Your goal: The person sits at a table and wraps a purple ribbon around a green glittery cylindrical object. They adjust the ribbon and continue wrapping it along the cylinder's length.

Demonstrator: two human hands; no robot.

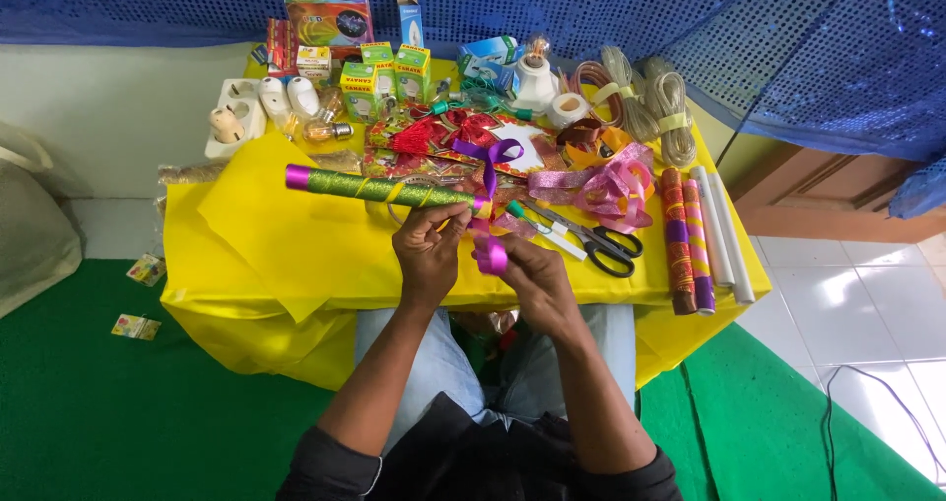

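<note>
My left hand (429,248) grips the right end of a green glittery wrapped tube (379,189) with purple ends, which lies across the yellow table cover (246,245). My right hand (522,269) pinches a purple ribbon (490,250) that loops up from the tube's end to a purple bow shape (493,153). Both hands meet at the front middle of the small table. Black-handled scissors (603,244) lie just right of my right hand.
Pink curled ribbon (606,188) lies behind the scissors, wrapped rolls (690,245) lie at the right edge. At the back stand small boxes (389,70), bulbs (296,102), cable coils (655,102) and a tape roll (567,110). Green mat (118,402) covers the floor left, white tiles lie right.
</note>
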